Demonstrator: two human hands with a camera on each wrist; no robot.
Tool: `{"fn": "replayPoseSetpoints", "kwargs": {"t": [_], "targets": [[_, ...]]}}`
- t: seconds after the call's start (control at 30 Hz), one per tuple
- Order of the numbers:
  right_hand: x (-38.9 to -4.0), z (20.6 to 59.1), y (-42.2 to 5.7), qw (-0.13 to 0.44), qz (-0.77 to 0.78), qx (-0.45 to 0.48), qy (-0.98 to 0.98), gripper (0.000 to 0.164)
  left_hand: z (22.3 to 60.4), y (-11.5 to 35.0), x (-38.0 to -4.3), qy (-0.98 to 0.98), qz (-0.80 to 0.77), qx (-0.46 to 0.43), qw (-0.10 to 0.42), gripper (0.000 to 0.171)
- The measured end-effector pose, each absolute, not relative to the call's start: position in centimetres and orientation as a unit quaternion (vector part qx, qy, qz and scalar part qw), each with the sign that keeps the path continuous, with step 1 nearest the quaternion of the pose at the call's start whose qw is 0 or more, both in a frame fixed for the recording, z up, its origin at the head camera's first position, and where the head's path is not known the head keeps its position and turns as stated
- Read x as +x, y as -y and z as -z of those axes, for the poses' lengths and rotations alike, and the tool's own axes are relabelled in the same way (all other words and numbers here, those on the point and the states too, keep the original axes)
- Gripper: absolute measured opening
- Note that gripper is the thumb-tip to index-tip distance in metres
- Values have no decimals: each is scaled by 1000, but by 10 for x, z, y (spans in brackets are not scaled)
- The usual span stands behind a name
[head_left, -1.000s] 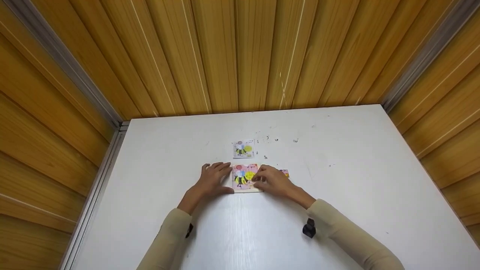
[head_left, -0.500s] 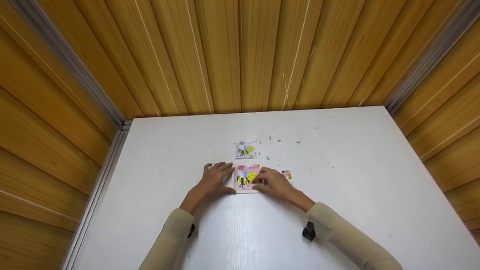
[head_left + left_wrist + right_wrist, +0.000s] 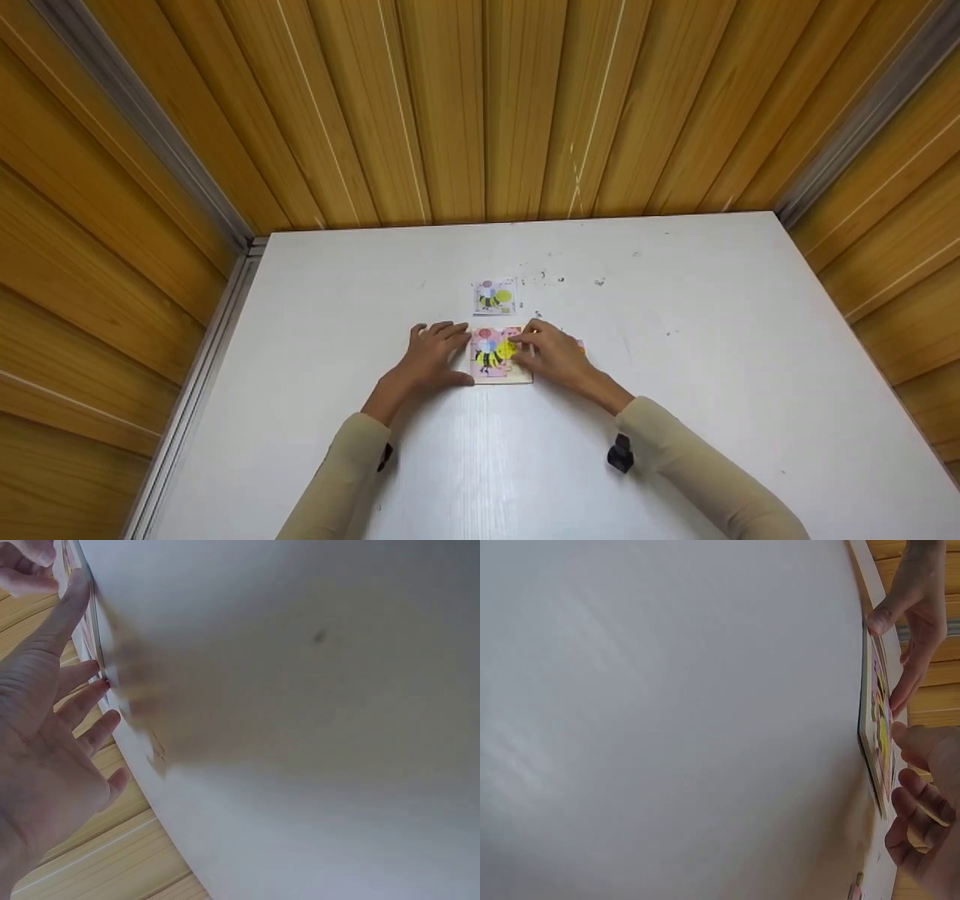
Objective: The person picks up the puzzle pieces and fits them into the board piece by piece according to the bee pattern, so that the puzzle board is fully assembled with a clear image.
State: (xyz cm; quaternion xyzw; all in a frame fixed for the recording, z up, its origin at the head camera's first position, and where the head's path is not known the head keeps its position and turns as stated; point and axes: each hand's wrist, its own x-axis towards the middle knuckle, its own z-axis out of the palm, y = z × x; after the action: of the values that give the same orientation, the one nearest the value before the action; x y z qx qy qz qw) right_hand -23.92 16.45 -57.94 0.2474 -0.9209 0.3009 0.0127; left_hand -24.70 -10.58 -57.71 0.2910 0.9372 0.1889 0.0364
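Note:
A jigsaw puzzle board (image 3: pixel 491 380) with a pink picture of a yellow-and-black bee lies flat on the table. Its lower right part shows bare, pale backing. My left hand (image 3: pixel 427 360) rests at the board's left side, thumb by the near corner and the other fingers spread by the far corner. In the left wrist view, the left thumb (image 3: pixel 67 604) touches the board's edge. My right hand (image 3: pixel 555 356) bends over the right side, thumb and index finger around a yellow puzzle piece (image 3: pixel 505 349). The right fingertips partly hide that piece.
A small printed card (image 3: pixel 495 297) with the same bee picture lies beyond the board. A loose puzzle piece (image 3: pixel 580 346) is right of the board, mostly behind the right hand. Dark marks dot the white table (image 3: pixel 675 375); wood-patterned panels (image 3: pixel 517 112) stand behind it.
My right hand has moved up from the board's lower right to the yellow piece, uncovering the pale corner. The loose piece is more hidden than half a second ago. The left hand stays put.

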Motion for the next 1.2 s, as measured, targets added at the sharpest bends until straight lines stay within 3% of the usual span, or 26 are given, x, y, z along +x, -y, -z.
{"fn": "replayPoseSetpoints", "kwargs": {"t": [0.13,0.27,0.67,1.2], "targets": [[-244,578,-168,-14,-274,213,938,47,579,106,-246,-938,-187,288,40,83],[-247,577,-167,-41,-282,187,940,52,578,106,-245,-938,-185,290,41,82],[-245,562,-169,-59,-246,173,952,46,575,101,-247,-937,-181,296,41,81],[-232,548,-242,-19,-277,146,949,37,573,103,-249,-941,-182,280,52,84]]}}
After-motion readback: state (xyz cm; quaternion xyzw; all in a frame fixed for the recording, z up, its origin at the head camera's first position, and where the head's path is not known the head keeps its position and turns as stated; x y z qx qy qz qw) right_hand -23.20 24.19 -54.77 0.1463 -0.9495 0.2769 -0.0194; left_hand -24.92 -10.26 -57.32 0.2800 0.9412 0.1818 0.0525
